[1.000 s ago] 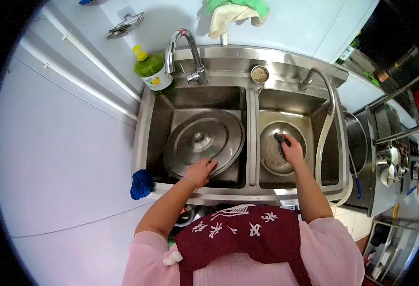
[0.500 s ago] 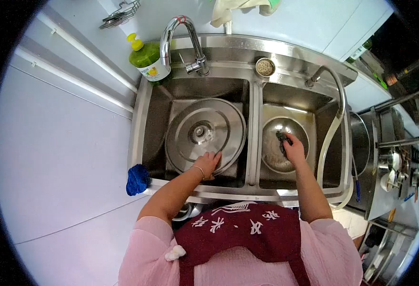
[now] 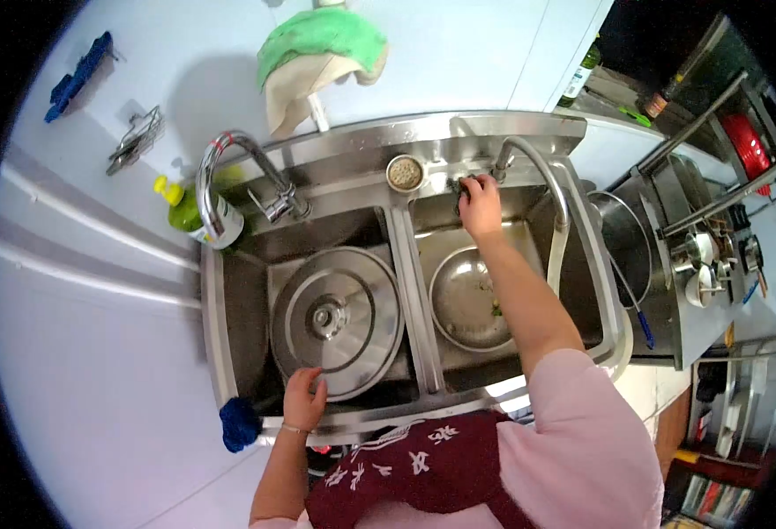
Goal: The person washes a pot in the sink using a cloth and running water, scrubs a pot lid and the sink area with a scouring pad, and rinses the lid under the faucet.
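Note:
At the front edge of the left basin, my left hand [image 3: 304,398] has its fingers apart beside a round metal lid [image 3: 353,304], holding nothing. The lid leans inside the left basin. My right hand [image 3: 480,208] is at the back rim of the right basin, its fingers closed round a dark scrubber [image 3: 459,187], which is largely hidden under them. Below that hand, a round metal bowl [image 3: 458,304] lies in the right basin with small green scraps in it. A round strainer cup [image 3: 405,174] sits on the ledge to the left of my right hand.
A curved faucet [image 3: 269,163] and a green soap bottle [image 3: 185,212] stand behind the left basin. Another faucet [image 3: 538,159] with a pale hose arches over the right basin. A blue cloth [image 3: 240,425] hangs at the front left corner. Pots and utensils lie at the right.
My right hand has moved from the bowl to the sink's back ledge with the scrubber. My left hand has come off the lid toward the front edge. The view has shifted.

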{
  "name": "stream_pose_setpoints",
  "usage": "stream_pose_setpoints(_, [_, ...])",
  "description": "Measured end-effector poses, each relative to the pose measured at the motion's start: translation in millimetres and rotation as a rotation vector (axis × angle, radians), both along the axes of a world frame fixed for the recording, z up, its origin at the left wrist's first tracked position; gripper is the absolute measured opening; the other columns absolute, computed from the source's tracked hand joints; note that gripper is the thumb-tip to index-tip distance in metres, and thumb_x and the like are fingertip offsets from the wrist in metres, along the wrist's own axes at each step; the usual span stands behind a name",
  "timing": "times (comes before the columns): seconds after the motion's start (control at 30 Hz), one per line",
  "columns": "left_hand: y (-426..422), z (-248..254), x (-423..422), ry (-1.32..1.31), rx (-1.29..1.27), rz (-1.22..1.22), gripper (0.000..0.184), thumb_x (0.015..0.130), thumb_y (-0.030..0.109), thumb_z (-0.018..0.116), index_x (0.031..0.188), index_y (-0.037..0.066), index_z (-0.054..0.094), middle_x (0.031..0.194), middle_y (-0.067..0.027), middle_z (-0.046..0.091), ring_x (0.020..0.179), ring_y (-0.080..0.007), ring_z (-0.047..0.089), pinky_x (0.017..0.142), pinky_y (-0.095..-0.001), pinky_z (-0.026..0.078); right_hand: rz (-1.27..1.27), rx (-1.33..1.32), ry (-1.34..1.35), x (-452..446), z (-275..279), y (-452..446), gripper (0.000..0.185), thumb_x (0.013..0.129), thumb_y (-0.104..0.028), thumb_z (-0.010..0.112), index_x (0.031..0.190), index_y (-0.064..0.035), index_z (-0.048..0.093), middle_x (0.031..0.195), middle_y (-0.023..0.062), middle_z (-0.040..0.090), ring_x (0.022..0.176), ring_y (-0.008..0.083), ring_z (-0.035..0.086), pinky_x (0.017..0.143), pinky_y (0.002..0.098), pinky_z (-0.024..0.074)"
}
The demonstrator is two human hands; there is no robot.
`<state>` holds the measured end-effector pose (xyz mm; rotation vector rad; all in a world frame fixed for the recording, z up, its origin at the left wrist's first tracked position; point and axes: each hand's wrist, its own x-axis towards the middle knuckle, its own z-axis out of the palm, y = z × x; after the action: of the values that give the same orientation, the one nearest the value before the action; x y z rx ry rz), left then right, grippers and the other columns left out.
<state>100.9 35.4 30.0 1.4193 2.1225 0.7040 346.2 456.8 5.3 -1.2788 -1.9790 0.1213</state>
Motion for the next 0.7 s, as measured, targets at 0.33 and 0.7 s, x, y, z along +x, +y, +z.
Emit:
stream_pose_setpoints(0.33, [181,38,2,-0.234,0.183,-0.053,0.023,0.085,0.014,0.058,0.104,0.001,0.058,0.099,-0.0135,0.058,0.086,-0.0232,0.059,0.076,-0.0313,0.048,0.166,0.073,-0.174,-49,-41,33,0.025,0.078,-0.008,0.05,0.1,-0.0067,0.062,0.105,0.0138,0.059,0.1,0.0317,0.055,0.085,0.0419,0.0447])
stream_pose_setpoints(0.7, [359,-36,-30,0.073,0.25,0.404,0.052,0.077,0.033,0.068,0.104,-0.007,0.051,0.106,-0.0219,0.051,0.091,-0.0323,0.053,0.081,-0.0385,0.044,0.291,0.125,-0.101,-66,-38,32,0.03,0.07,-0.011,0.06,0.1,-0.0051,0.064,0.106,0.0118,0.06,0.103,0.0308,0.054,0.093,0.04,0.0417])
